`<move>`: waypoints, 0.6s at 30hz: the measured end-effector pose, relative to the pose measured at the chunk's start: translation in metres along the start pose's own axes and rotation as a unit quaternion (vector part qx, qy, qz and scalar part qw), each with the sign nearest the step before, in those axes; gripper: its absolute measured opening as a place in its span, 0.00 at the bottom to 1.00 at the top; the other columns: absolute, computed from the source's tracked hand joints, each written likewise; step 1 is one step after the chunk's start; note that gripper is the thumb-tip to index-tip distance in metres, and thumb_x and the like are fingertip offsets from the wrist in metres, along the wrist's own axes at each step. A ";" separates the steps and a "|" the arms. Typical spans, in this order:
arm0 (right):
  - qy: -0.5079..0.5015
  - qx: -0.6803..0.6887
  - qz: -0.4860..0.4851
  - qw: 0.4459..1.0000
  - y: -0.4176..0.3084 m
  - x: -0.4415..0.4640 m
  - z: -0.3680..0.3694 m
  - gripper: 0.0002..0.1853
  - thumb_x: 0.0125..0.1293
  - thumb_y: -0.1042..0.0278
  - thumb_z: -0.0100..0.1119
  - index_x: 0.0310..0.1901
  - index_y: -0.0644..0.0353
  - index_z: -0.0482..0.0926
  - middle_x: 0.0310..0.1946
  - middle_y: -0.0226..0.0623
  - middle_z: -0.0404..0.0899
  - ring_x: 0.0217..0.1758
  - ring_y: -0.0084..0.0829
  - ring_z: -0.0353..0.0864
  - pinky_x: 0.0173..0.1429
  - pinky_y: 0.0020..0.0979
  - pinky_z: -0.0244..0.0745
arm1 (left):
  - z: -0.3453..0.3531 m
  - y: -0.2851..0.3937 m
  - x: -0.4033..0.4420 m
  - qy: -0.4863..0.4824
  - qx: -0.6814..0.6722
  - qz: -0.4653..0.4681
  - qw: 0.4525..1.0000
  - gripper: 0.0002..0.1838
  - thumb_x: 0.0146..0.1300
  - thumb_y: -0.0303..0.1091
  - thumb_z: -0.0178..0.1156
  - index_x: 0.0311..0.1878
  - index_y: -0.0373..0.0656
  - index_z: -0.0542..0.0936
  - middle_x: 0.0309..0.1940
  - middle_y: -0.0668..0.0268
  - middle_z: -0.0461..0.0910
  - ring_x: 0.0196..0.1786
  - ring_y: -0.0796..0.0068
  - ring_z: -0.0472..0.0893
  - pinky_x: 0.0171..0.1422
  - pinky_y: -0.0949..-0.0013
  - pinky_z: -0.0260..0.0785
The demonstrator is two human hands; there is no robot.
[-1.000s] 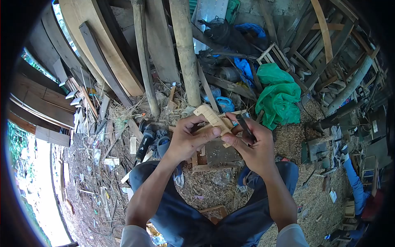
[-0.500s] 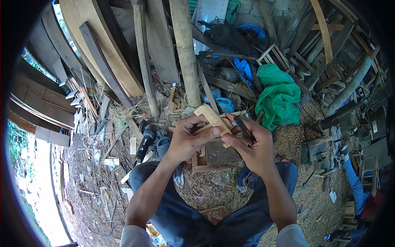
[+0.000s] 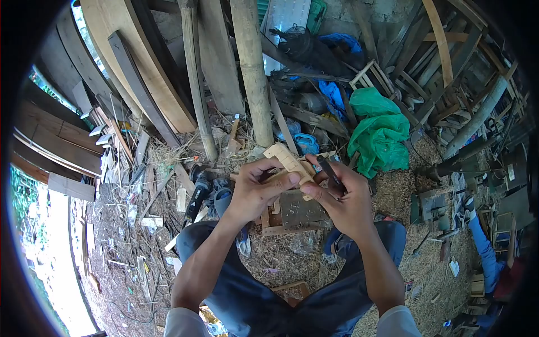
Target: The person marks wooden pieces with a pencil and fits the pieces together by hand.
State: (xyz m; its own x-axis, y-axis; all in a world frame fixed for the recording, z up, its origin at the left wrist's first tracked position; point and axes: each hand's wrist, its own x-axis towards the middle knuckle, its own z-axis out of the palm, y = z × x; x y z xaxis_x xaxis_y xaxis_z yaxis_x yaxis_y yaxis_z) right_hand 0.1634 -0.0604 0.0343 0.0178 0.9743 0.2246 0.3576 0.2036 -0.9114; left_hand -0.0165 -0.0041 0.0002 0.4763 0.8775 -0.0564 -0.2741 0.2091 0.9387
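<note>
Between my two hands is a small pale carved wooden piece [image 3: 287, 160] with notches and lines cut across it. My left hand [image 3: 261, 188] is closed round its left side, the thumb pressed along the lower face. The thumb and fingertips of my right hand [image 3: 345, 194] pinch the lower right end. A dark, pen-like tool [image 3: 332, 175] is also tucked in that right hand, slanting up past the index finger; I cannot make out its tip. Below the hands, between my feet, lies a flat wooden block [image 3: 303, 209] sprinkled with chips.
A black power tool [image 3: 197, 196] lies left of my knees. Bamboo posts [image 3: 251, 73] and long planks [image 3: 151, 67] stand ahead. A green plastic bag [image 3: 379, 132] sits at front right. Shavings and offcuts cover the ground. Another person's blue sleeve [image 3: 487, 247] shows at far right.
Almost nothing differs. My right hand and the dark tool have shifted very slightly left; the wooden piece stays held between both hands.
</note>
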 end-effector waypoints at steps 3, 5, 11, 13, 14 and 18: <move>-0.010 0.003 0.034 0.999 -0.001 0.000 0.000 0.25 0.54 0.69 0.70 0.55 0.59 0.77 0.37 0.36 0.81 0.34 0.19 0.78 0.30 0.20 0.68 | 0.002 0.002 0.000 0.003 -0.005 0.003 1.000 0.13 0.58 0.32 0.67 0.43 0.36 0.81 0.21 0.75 0.76 0.18 0.93 0.64 0.20 0.82 0.47; -0.002 0.014 0.007 1.000 0.001 0.000 0.002 0.22 0.57 0.71 0.67 0.55 0.59 0.77 0.35 0.35 0.80 0.30 0.19 0.75 0.28 0.22 0.66 | 0.003 0.002 0.000 0.004 -0.007 0.013 1.000 0.13 0.58 0.32 0.67 0.43 0.36 0.81 0.22 0.74 0.77 0.19 0.93 0.64 0.20 0.82 0.48; 0.107 0.106 -0.068 0.986 0.022 0.006 -0.001 0.17 0.72 0.60 0.44 0.47 0.64 0.77 0.33 0.32 0.77 0.23 0.20 0.64 0.31 0.22 0.61 | -0.002 0.002 0.002 0.037 0.063 0.027 0.997 0.11 0.59 0.30 0.66 0.41 0.35 0.80 0.18 0.76 0.72 0.16 0.93 0.61 0.19 0.81 0.46; 0.117 0.115 -0.085 0.983 0.024 0.006 -0.006 0.22 0.74 0.55 0.36 0.43 0.65 0.76 0.31 0.30 0.74 0.23 0.19 0.62 0.30 0.21 0.59 | -0.002 0.003 0.002 0.034 0.063 0.010 0.997 0.11 0.59 0.32 0.66 0.41 0.35 0.82 0.22 0.74 0.77 0.19 0.94 0.65 0.21 0.82 0.51; 0.111 0.172 -0.035 0.978 0.019 0.002 -0.010 0.20 0.74 0.56 0.37 0.42 0.64 0.76 0.28 0.29 0.72 0.23 0.17 0.61 0.29 0.22 0.58 | 0.001 0.002 0.003 0.041 0.068 0.026 0.997 0.11 0.59 0.33 0.66 0.40 0.35 0.82 0.20 0.75 0.76 0.18 0.94 0.64 0.20 0.82 0.50; 0.106 0.181 -0.050 0.977 0.015 -0.003 -0.005 0.15 0.73 0.62 0.43 0.41 0.64 0.75 0.23 0.25 0.66 0.23 0.14 0.60 0.27 0.21 0.55 | -0.001 -0.002 0.004 0.052 0.081 0.025 0.995 0.11 0.58 0.33 0.67 0.39 0.36 0.82 0.17 0.77 0.74 0.17 0.94 0.62 0.19 0.81 0.49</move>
State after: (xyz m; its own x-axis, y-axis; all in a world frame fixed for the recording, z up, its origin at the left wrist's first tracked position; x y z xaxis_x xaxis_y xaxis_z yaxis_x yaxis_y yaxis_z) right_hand 0.1731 -0.0607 0.0214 0.2065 0.9138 0.3497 0.0152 0.3544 -0.9350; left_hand -0.0150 -0.0005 -0.0024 0.3744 0.9266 -0.0345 -0.1540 0.0988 0.9831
